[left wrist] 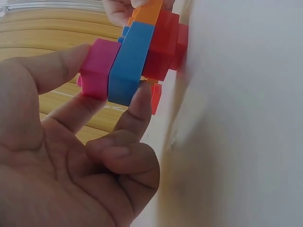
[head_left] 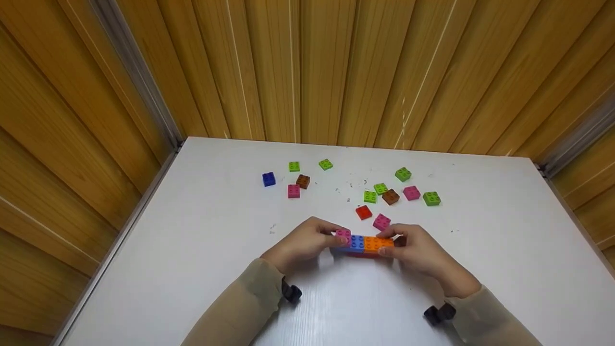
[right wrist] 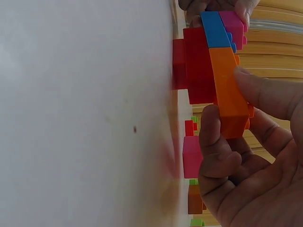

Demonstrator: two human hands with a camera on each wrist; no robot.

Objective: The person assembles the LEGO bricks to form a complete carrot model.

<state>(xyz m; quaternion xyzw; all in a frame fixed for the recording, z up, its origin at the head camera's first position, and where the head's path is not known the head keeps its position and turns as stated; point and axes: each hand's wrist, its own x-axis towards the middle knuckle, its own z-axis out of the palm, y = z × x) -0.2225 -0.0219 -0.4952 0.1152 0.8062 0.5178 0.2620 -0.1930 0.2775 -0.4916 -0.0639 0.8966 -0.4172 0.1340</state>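
Both hands are on one stack of toy building bricks low over the white table. Its base is a small red brick under a wider red brick (right wrist: 199,66). Across the top lie a blue brick (left wrist: 131,61) and an orange brick (right wrist: 227,90), end to end. On the blue brick's outer end sits a pink brick (left wrist: 100,66). My left hand (head_left: 302,242) pinches the pink brick between thumb and finger, another fingertip touching the blue brick from below. My right hand (head_left: 420,250) grips the orange brick's outer end, thumb on the near side.
Beyond the hands, loose bricks lie scattered: a red one (head_left: 363,212), a pink one (head_left: 382,221) close to the right fingers, a brown one (head_left: 390,197), a dark blue one (head_left: 269,179) and several green ones. Wood-patterned panels stand behind the white table (head_left: 192,216).
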